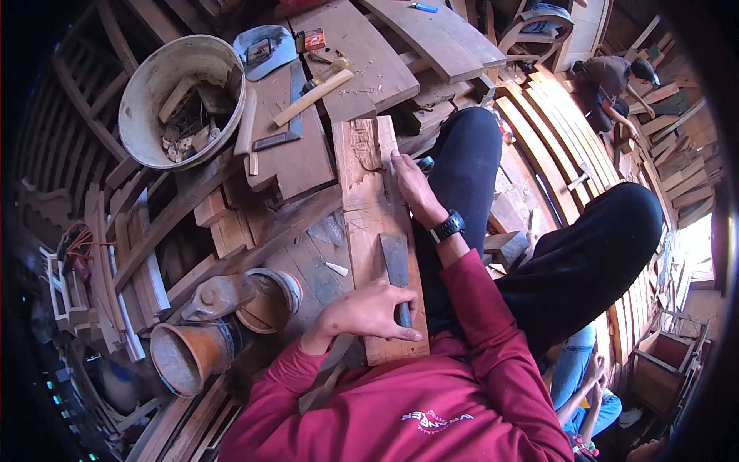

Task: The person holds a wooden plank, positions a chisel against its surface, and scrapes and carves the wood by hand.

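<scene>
A long wooden board (362, 208) lies lengthwise in front of my body, its far end rough and chipped. My right hand (416, 185), with a watch on the wrist, grips the board's right edge near that far end; its thumb is on the edge and the other fingers are mostly hidden. Nearer my body, my left hand (373, 309) rests over the board, thumb and fingers closed around the lower end of a flat metal blade (396, 262), chisel-like in shape. The blade lies along the board, pointing away from me.
A white bucket (146, 100) holds wood scraps. Beside it are a cap (265, 50), a metal square (295, 115) and a wooden strip (312, 98) on planks. Left of my hand sits an orange-and-grey container (188, 354). Other people (612, 85) work at the right; a hammer (579, 177) lies there.
</scene>
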{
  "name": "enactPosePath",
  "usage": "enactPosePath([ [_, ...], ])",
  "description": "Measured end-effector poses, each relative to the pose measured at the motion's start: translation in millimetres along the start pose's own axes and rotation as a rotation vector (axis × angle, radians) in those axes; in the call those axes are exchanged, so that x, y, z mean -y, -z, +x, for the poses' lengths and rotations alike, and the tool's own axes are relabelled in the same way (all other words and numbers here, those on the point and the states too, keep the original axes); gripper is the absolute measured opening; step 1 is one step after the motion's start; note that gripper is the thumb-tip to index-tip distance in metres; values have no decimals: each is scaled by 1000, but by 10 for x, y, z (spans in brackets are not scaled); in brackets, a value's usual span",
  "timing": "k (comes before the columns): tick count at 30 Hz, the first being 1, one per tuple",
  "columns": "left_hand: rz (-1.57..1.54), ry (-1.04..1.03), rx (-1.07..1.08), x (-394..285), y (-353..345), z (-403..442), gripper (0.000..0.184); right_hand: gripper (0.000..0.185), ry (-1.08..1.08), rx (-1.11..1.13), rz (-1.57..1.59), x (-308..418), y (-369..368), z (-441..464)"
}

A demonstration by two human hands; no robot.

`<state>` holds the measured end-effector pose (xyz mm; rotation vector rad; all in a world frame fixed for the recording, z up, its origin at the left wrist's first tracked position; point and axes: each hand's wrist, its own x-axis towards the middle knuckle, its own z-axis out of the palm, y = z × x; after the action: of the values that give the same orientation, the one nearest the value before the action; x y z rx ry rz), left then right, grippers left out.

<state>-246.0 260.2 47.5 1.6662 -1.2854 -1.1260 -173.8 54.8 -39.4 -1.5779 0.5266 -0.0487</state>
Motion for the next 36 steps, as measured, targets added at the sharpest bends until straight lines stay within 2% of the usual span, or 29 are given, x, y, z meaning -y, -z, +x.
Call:
enactPosePath([
  [3, 62, 50, 7, -47, -29, 52, 47, 58, 6, -1, 15, 16, -14, -43],
  [5, -47, 270, 31, -168, 40, 66, 48, 57, 28, -18, 51, 12, -18, -42],
  [8, -78, 236, 151, -296, 73, -24, 46, 57, 58, -9, 0, -36, -6, -8],
  [9, -80, 238, 151, -244, 34, -31, 46, 57, 40, -17, 24, -28, -16, -9],
  [11, -11, 66, 40, -100, -53, -21, 46, 57, 24, -20, 47, -7, -40, -17],
  [12, -10, 64, 39, -101, -45, -2, 46, 57, 3, -14, 44, -5, -36, -14],
  [14, 28, 257, -66, -105, 0, 61, 46, 57, -15, -15, 39, 1, -12, -11],
  [17, -46, 318, -32, -139, 89, 50, 46, 57, 27, -16, 36, -48, -12, 28],
  [21, -86, 261, 97, -246, 111, -6, 44, 56, 30, -21, 18, -78, -28, 24],
  [24, -121, 173, 37, -53, 97, 19, 41, 56, 11, -18, 20, -49, -16, 25],
  [25, -119, 171, 38, -30, 104, 35, 41, 56, -18, -1, 18, -62, -12, 34],
  [27, -196, 256, -90, -20, 142, 59, 38, 56, -4, -9, 5, -82, -17, 50],
  [29, -203, 259, -69, -87, 158, 47, 37, 55, 8, -18, -11, -94, -11, 70],
  [31, -255, 310, 82, -224, 157, 7, 37, 56, 1, -17, 23, -103, -23, 61],
  [33, -275, 289, 79, -191, 129, -8, 37, 57, 22, -34, 16, -98, -39, 38],
  [35, -174, 107, 62, -41, 83, 20, 37, 58, 51, -56, 7, -52, -33, 22],
  [36, -171, 104, 61, -8, 61, 46, 37, 59, 26, -37, 19, -40, -22, 8],
])
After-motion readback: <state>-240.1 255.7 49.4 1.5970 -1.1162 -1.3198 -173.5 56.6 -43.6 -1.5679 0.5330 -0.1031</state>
